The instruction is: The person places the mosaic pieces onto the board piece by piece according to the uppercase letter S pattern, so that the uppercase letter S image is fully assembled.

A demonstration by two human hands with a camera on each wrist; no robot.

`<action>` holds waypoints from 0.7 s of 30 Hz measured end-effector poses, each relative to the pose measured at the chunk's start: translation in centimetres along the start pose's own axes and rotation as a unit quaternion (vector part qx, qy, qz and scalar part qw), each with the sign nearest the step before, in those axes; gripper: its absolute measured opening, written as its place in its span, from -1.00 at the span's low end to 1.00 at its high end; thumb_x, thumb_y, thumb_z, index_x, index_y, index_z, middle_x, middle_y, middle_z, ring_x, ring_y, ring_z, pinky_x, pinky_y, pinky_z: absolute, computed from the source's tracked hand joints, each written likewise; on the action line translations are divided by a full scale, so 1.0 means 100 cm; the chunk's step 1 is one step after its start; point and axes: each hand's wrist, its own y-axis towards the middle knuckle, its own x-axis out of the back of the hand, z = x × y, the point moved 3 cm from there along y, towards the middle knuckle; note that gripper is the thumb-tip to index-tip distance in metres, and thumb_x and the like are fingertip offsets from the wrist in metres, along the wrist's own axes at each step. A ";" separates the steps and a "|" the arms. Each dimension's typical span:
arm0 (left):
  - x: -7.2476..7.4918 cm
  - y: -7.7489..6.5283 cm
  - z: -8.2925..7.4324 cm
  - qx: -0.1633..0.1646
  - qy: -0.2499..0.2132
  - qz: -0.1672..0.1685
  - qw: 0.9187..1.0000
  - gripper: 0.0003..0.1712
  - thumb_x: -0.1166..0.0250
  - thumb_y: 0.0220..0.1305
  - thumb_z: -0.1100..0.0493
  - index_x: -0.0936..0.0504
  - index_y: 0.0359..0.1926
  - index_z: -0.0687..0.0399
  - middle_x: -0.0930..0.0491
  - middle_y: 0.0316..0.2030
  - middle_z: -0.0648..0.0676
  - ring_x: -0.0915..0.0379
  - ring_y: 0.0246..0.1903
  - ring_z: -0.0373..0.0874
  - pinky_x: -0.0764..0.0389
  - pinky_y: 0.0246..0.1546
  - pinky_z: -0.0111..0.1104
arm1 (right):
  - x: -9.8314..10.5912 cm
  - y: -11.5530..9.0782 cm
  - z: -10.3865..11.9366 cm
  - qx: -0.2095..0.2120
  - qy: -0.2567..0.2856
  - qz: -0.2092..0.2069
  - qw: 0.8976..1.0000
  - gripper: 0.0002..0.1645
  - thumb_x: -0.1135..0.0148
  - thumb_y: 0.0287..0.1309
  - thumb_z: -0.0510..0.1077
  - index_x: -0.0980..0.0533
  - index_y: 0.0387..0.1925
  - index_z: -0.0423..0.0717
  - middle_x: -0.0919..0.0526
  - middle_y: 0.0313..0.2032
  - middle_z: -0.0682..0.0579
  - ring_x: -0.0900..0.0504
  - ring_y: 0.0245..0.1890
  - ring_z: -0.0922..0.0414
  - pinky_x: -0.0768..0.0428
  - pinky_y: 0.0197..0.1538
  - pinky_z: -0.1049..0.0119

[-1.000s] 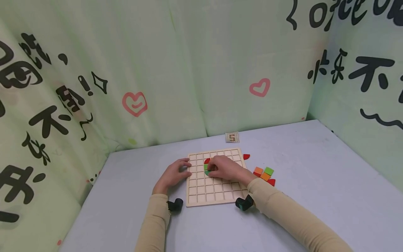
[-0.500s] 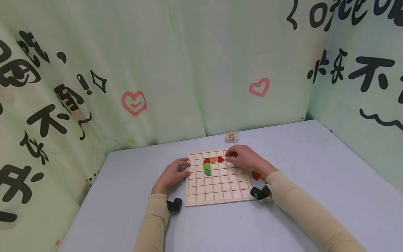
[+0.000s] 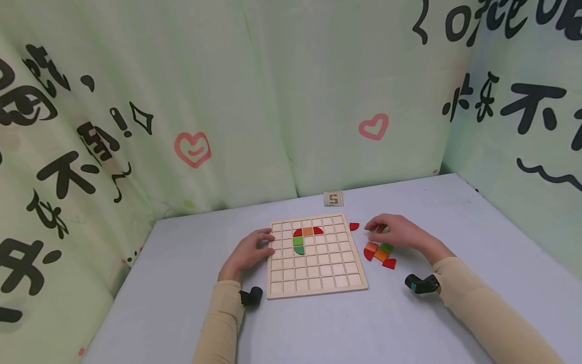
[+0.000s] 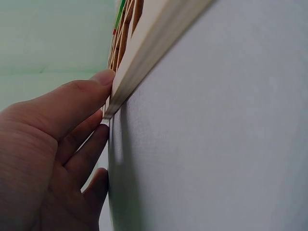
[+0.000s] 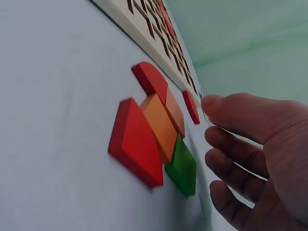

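A wooden grid board (image 3: 318,275) lies on the table, and my left hand (image 3: 245,251) touches its left edge with thumb and fingers. Set in its cells are a red quarter-round block (image 3: 297,232), an orange square block (image 3: 308,231), another red quarter-round, a light green square block (image 3: 297,241) and a dark green quarter-round block (image 3: 299,250). Right of the board, my right hand (image 3: 402,233) hovers beside a loose cluster, its fingers loosely bent and nothing between them. That cluster has orange blocks (image 5: 159,126), red blocks (image 5: 137,144) and a green block (image 5: 182,166).
A single red quarter-round (image 3: 354,226) lies at the board's right edge. Behind the board is a small printed card (image 3: 334,198). Light green curtains (image 3: 273,101) with black writing and pink hearts enclose the white table (image 3: 191,303).
My right hand has gone from over the coloured blocks on the board, rightwards past its edge, to the loose cluster. The orange and second red blocks on the board are uncovered. My left hand stays.
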 end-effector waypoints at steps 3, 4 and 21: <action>-0.001 0.000 0.001 -0.003 0.004 0.000 1.000 -0.64 -0.38 0.21 0.20 -0.63 0.04 0.16 -0.36 0.35 0.10 -0.12 0.40 0.08 -0.17 0.39 -0.03 | 0.002 -0.009 -0.008 0.023 -0.011 0.016 1.000 -0.54 -0.37 0.16 -0.04 -0.56 0.04 -0.19 -0.63 -0.06 -0.03 -0.53 -0.07 0.01 -0.59 0.01 0.08; -0.001 0.000 0.001 -0.005 0.005 -0.001 1.000 -0.63 -0.38 0.21 0.20 -0.63 0.04 0.16 -0.36 0.35 0.10 -0.13 0.40 0.08 -0.17 0.39 -0.04 | 0.002 -0.011 -0.009 0.031 -0.015 0.021 0.999 -0.53 -0.38 0.14 -0.04 -0.57 0.04 -0.19 -0.63 -0.04 -0.04 -0.54 -0.05 -0.01 -0.59 0.03 0.05; 0.000 0.000 -0.001 -0.013 0.010 -0.001 1.000 -0.63 -0.39 0.20 0.21 -0.64 0.04 0.18 -0.37 0.33 0.11 -0.14 0.39 0.09 -0.17 0.39 -0.04 | -0.009 -0.010 0.002 0.080 -0.007 0.045 0.996 -0.66 -0.24 0.16 -0.26 -0.62 0.00 -0.09 -0.60 -0.06 0.05 -0.51 -0.11 0.09 -0.59 -0.06 0.17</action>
